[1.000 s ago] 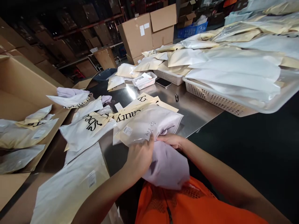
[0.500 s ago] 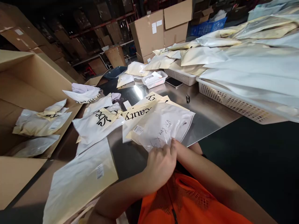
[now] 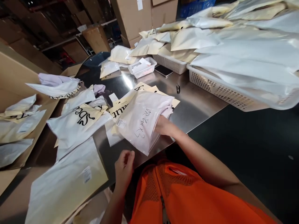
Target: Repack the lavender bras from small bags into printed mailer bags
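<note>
A white plastic mailer bag (image 3: pixel 137 115) with black handwriting and a small label lies at the table's near edge, its mouth gaping towards the right. My right hand (image 3: pixel 163 126) reaches into that opening; its fingers are hidden by the plastic. Left of the bag's lower corner, my left hand (image 3: pixel 125 165) is apart from it, loosely curled closed with nothing visible in it. Cream sheets with black lettering (image 3: pixel 119 109) stick out from under the bag. A large labelled mailer (image 3: pixel 67 180) lies to the left of my left hand.
Packed mailers (image 3: pixel 79 119) and a cardboard box (image 3: pixel 14 68) are on the left. White baskets (image 3: pixel 224 88) heaped with mailers line the right. A small basket (image 3: pixel 144 73), a phone (image 3: pixel 163 70) and a small black object (image 3: pixel 178 88) sit on the metal table. Cartons (image 3: pixel 135 18) stand behind.
Both hands were together at the bag's near edge. My left hand has let go and moved left and down; my right hand has gone into the bag's mouth, which now gapes. The view has shifted.
</note>
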Tool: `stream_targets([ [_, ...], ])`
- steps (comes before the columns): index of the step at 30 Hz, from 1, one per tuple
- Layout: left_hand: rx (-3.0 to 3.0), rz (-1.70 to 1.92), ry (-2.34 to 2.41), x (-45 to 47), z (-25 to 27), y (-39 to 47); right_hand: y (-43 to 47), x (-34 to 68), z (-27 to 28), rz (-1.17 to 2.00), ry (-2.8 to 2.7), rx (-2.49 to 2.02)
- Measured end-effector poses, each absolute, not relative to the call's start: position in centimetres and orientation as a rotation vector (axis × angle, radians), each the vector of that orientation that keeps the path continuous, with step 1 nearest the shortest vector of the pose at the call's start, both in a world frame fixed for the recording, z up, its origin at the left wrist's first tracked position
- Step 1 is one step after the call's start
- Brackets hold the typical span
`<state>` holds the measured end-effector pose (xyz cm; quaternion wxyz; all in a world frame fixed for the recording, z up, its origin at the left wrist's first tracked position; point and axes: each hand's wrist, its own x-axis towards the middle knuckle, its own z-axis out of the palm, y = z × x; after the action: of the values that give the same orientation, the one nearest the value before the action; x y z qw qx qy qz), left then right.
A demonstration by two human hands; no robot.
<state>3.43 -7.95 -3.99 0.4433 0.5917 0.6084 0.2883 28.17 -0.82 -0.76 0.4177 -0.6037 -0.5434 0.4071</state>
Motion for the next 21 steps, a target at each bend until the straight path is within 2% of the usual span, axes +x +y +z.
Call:
stream_targets([
  [4,1.064,0.405,1.168,5.1,-4.6,-8.4,-1.1,29.0,-2.0,0.967,-1.450,-1.628],
  [8,0.850,0.464,1.121,7.7,-4.4,-8.3,-2.0,27.7,-3.0,1.023,-1.876,-1.350],
  [10,0.795,0.512,1.105,8.2,-4.4,-8.4,-2.9,27.4,-3.0,0.944,-2.035,-1.369],
  [13,0.752,0.547,1.066,8.3,-4.4,-8.4,-4.8,27.9,-2.6,0.729,-1.902,-1.453],
  [16,0.738,0.567,1.070,8.3,-4.2,-8.5,-7.1,28.5,-2.1,0.499,-1.478,-1.554],
  [18,0.750,0.545,1.089,8.6,-4.0,-8.5,-8.7,28.3,-2.1,0.671,-1.291,-1.662],
  [21,0.905,0.504,1.116,8.7,-4.0,-8.4,-10.8,26.7,-2.6,1.424,-1.183,-1.448],
])
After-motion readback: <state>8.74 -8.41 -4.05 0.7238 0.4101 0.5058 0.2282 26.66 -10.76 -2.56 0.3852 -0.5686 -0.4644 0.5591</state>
